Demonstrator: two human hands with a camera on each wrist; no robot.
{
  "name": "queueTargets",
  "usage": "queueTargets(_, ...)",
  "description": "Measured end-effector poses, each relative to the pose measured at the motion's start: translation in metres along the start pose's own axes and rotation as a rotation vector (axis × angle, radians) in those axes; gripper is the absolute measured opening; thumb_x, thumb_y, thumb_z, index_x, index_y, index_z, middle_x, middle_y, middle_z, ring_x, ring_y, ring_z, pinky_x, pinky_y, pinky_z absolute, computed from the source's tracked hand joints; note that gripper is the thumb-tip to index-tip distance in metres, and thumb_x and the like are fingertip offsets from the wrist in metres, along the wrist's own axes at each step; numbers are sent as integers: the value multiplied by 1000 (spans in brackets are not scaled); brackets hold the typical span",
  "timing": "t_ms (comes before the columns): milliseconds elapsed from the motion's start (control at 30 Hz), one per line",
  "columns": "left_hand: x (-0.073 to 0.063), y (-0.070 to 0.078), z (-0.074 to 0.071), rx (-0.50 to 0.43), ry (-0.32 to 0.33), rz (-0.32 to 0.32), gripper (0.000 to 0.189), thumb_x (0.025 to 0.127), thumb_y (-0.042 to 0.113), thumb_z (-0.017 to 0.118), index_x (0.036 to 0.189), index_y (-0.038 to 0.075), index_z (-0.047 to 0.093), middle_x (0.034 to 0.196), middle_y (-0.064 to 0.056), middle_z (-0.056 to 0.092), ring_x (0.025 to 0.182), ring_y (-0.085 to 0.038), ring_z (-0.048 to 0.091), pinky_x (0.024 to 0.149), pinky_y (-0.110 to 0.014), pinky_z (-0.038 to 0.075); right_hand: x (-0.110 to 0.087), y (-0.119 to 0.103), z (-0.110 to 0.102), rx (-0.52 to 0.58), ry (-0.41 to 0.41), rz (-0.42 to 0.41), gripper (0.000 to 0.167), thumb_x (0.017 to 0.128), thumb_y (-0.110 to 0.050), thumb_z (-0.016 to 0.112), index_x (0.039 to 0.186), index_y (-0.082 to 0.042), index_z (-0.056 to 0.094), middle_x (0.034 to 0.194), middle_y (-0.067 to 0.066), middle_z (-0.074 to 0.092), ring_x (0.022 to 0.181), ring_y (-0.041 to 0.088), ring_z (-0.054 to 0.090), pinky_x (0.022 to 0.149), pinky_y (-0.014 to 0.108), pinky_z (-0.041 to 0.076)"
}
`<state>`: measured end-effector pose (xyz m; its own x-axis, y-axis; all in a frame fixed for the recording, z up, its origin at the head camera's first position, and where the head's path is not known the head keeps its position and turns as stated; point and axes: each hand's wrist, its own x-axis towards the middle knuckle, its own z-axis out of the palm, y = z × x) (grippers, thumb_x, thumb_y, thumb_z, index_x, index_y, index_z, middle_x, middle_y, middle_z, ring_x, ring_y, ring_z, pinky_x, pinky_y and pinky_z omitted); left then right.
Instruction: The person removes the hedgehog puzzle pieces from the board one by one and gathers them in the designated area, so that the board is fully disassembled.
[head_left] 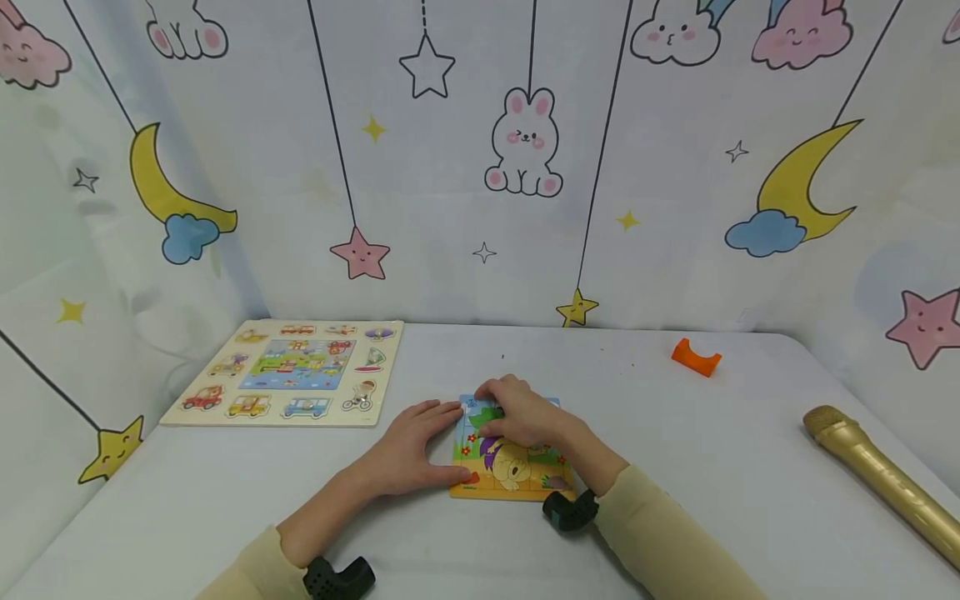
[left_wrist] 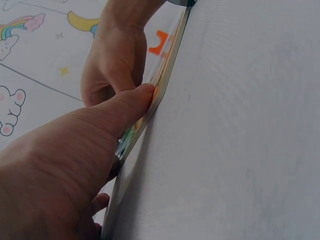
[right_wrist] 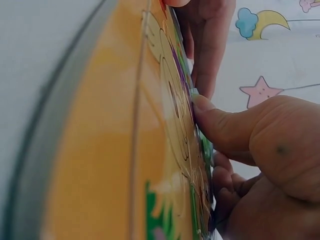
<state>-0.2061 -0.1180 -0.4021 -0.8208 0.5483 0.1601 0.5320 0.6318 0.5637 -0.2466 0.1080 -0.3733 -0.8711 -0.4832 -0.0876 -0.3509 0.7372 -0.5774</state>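
A small picture puzzle (head_left: 510, 483) lies flat on the table, showing a yellow cartoon animal with purple patches on an orange and green ground. At its left edge rests my left hand (head_left: 408, 450), thumb laid on the lower left corner and the other fingers stretched toward the upper left corner. My right hand (head_left: 525, 414) reaches over the upper part, its thumb and bent fingers pinching a green puzzle piece (head_left: 483, 417). In the right wrist view the thumb (right_wrist: 225, 125) meets the picture surface, and the fingers partly hide the piece.
A larger cream puzzle board (head_left: 375, 379) with vehicle pictures lies at the back left of the white table (head_left: 675, 467). An orange curved block (head_left: 696, 358) is at the back right. A gold microphone (head_left: 877, 475) lies along the right side. A patterned curtain stands behind.
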Motion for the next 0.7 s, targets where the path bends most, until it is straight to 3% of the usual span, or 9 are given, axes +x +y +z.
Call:
queueTargets(333, 0, 0, 0, 0, -4, -7, 88, 81, 58, 77, 147, 6, 52, 152, -7, 48, 143, -36, 33, 114, -60, 27, -1, 2, -2, 61, 44, -60, 43, 90, -12, 78, 126, -10, 55, 117, 6, 55, 109, 23, 52, 102, 43, 46)
queueTargets(567, 0, 0, 0, -8, -10, -13, 88, 81, 59, 77, 148, 7, 52, 152, -7, 48, 144, -37, 32, 113, -61, 27, -1, 5, -3, 117, 73, -118, 29, 95, -15, 73, 118, -13, 56, 102, 0, 61, 87, 16, 58, 82, 34, 53)
queueTargets(700, 1, 0, 0, -2, -11, -12, 88, 81, 59, 77, 148, 7, 52, 152, -7, 48, 144, -37, 32, 113, -61, 27, -1, 6, -3, 130, 110, -123, 18, 100, -16, 67, 115, -15, 57, 97, -2, 63, 84, 14, 59, 77, 31, 52)
